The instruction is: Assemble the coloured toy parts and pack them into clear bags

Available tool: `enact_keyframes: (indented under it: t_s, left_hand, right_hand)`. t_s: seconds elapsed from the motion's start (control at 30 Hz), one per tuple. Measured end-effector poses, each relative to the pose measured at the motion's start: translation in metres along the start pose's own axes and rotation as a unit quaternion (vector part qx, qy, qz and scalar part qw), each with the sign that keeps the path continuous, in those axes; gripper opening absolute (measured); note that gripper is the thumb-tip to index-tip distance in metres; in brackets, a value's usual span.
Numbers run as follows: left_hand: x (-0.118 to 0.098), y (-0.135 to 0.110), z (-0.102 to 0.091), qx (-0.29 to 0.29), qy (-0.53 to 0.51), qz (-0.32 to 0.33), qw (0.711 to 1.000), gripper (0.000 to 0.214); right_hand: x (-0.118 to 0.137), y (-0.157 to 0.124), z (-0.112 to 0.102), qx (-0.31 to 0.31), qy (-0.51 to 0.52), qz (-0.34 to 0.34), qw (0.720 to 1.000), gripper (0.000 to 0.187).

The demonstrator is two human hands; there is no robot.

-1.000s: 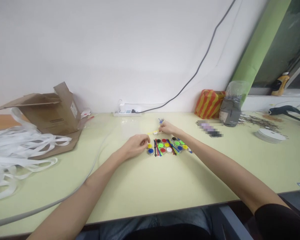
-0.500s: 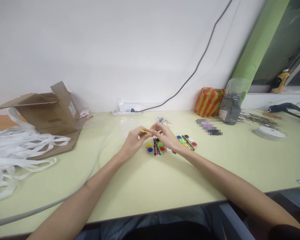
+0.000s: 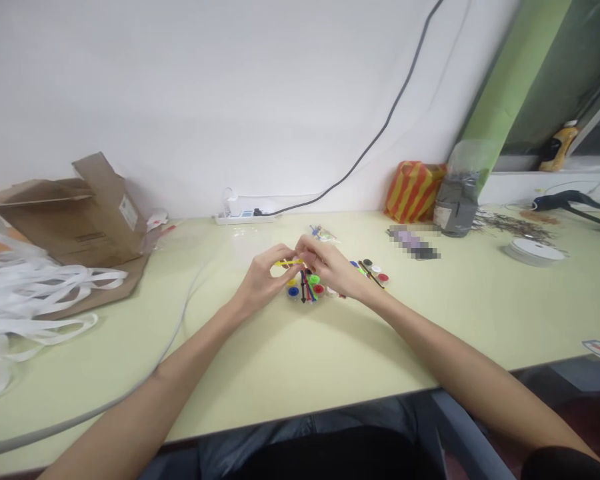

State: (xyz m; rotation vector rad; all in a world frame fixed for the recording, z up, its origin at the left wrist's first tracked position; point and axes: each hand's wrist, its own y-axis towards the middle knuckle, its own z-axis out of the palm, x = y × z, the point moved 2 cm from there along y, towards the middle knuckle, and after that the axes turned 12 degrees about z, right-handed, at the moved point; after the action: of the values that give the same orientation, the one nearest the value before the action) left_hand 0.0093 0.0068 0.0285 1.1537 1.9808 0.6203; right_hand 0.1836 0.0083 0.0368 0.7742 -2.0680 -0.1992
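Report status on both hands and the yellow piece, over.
Left hand and right hand both pinching yellow stick. Round coloured caps and thin coloured sticks directly below the hands.

Bare left hand, bare right hand, black sleeve, blue jeans

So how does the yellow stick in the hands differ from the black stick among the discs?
The yellow stick is raised in the left hand, right hand beside it, and runs crosswise. The black stick lies among the coloured discs, running front to back. Both are thin and straight.
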Motion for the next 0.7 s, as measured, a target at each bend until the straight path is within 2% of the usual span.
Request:
enact_keyframes:
  t_s: [0.1, 0.2, 0.33, 0.4, 0.57, 0.7]
  left_hand:
    - [0.004, -0.001, -0.002, -0.009, 0.008, -0.022, 1.000, 0.020]
    - [0.011, -0.005, -0.002, -0.012, 0.021, -0.037, 0.999, 0.022]
    - [0.013, -0.006, 0.000, 0.003, 0.022, -0.015, 1.000, 0.013]
    - [0.010, -0.004, 0.001, -0.002, 0.021, 0.002, 1.000, 0.010]
    - [0.002, -0.001, 0.001, -0.019, 0.014, -0.002, 1.000, 0.012]
    - [-0.001, -0.002, 0.003, -0.002, 0.045, 0.003, 0.999, 0.009]
  right_hand:
    - [-0.001, -0.001, 0.001, 0.024, 0.006, 0.013, 1.000, 0.009]
    - [0.003, -0.002, 0.005, 0.036, -0.030, 0.005, 0.999, 0.010]
    - [0.008, -0.004, 0.007, 0.014, -0.118, -0.024, 0.993, 0.007]
    - [0.008, -0.005, 0.006, 0.008, -0.117, -0.017, 0.993, 0.009]
    - [0.005, -0.004, 0.001, 0.041, 0.028, 0.050, 0.998, 0.005]
    - [0.010, -0.002, -0.002, 0.099, 0.185, 0.095, 0.973, 0.010]
